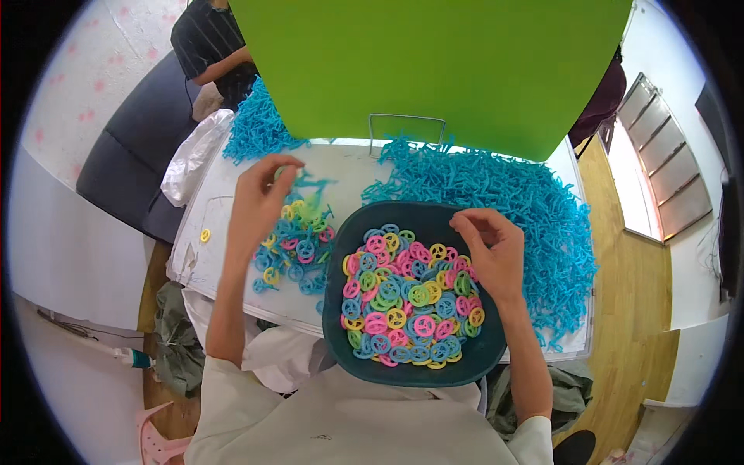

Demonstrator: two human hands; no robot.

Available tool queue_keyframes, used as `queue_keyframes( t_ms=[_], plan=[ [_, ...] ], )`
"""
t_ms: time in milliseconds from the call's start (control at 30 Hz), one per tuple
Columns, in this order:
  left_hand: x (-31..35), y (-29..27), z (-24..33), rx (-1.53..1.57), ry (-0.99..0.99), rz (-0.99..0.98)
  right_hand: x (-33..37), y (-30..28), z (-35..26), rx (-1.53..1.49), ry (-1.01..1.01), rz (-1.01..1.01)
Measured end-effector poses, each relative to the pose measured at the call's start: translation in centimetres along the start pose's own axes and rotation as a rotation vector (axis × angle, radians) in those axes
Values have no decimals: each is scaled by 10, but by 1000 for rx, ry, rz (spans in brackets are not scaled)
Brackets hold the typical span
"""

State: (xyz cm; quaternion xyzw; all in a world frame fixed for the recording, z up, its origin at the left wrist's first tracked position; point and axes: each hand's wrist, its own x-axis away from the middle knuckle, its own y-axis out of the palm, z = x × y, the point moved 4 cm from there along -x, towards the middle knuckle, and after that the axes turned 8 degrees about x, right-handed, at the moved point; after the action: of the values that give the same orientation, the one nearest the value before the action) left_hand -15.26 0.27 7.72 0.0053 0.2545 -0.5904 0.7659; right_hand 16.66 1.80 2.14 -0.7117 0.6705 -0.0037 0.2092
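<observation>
A dark green plastic tub stands at the table's near edge, filled with small pink, yellow, blue and green plastic wheels. To its left is a pile of wheels joined to blue sticks. Over that pile is my left hand, its thumb and forefinger apart. Just below its fingertips, a green wheel with a blue stick is blurred by motion and looks loose. My right hand is above the tub's right rim, fingers and thumb curled together; what they hold, if anything, is hidden.
Heaps of loose blue plastic sticks cover the table's back and right; another blue heap lies at the far left. A green panel with a wire handle rises behind. A yellow wheel lies left. Another person's arm shows behind.
</observation>
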Motion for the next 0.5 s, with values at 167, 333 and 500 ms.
queue_keyframes(
  t_ms=[167, 333, 500],
  plan=[
    [7, -24, -38, -435, -122, -191, 1, 3, -3, 42, 12, -102],
    [-6, 9, -40, -656, 382, 0, 2, 3, 0, 58, 29, -101],
    [-50, 92, -84, -620, 207, -466, 2, 5, 3, 58, 30, -109]
  ],
)
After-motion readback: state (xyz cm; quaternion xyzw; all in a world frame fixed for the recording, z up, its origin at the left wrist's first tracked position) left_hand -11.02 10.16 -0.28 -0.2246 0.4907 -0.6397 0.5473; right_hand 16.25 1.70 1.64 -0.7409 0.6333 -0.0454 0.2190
